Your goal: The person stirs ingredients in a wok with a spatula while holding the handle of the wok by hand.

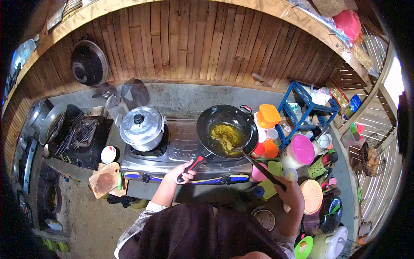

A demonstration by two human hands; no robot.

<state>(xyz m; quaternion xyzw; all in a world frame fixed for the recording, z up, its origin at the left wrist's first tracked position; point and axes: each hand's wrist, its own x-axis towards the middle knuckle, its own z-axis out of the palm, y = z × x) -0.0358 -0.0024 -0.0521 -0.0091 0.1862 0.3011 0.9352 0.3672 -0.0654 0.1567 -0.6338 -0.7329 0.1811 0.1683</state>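
Note:
A black wok sits on the right burner of a steel gas stove. Yellow-green food lies in oil at its bottom. My left hand is wrapped round the wok's red and black handle, at the stove's front edge. In my right hand is the dark handle of a spatula, which slants up and left over the wok's rim. The spatula's tip reaches the food's lower edge, and its blade is partly hidden there.
A lidded aluminium pot stands on the left burner. Left of the stove are a small white bowl and a cutting board with a green-handled knife. Plastic containers and a blue rack crowd the right side.

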